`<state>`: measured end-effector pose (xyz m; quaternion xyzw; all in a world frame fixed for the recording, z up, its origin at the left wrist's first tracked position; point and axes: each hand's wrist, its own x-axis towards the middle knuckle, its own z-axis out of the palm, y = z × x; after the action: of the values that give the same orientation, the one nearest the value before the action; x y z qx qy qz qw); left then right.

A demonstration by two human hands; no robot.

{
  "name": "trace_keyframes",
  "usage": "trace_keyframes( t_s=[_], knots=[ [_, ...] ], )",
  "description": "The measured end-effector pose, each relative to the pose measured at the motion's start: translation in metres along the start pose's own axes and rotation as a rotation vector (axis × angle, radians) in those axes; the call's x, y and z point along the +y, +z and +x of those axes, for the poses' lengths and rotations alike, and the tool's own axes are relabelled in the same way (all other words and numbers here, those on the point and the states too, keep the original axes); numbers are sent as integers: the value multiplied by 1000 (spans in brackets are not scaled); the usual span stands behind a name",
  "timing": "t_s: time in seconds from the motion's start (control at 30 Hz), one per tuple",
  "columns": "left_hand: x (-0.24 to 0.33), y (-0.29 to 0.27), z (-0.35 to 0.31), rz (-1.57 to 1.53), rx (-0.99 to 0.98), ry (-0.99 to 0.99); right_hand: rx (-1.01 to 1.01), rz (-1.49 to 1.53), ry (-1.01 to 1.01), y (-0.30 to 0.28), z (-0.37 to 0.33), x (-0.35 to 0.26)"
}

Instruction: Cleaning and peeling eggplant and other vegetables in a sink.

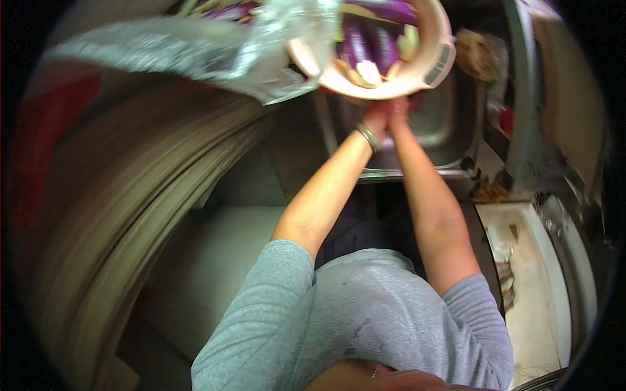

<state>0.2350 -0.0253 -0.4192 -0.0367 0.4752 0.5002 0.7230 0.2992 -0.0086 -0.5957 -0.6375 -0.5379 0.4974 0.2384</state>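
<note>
My left hand (376, 117), with a greenish bracelet (368, 137) at the wrist, and my right hand (396, 109) are close together over a metal sink (453, 124). Both are just below the near rim of a pale pink basin (355, 89). Their fingers are blurred and partly hidden by that rim, so I cannot make out whether they hold anything. Inside the basin lie several purple eggplants (386, 47) with pale, partly peeled patches. A clear plastic bag (215, 52) drapes by the basin's left side, with more purple and pale pieces (235, 12) behind it.
A brownish lump (476, 55) sits right of the basin. Curved cream-coloured panels (130, 195) stand at my left, near something red (55, 143). At lower right is a white tub (531, 280) with small scraps in it.
</note>
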Motion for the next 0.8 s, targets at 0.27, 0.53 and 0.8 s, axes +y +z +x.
trace_keyframes(
  t_s=[0.27,0.53,0.8],
  knots=[
    [204,-109,-128,1562,764,457,-88,-3,276,-43,-5,-40],
    [366,-232,-126,2403,937,-188,404,-650,307,-105,-21,-52],
    [382,-224,-116,2601,789,-310,41,-546,370,-85,5,-40]
  ],
)
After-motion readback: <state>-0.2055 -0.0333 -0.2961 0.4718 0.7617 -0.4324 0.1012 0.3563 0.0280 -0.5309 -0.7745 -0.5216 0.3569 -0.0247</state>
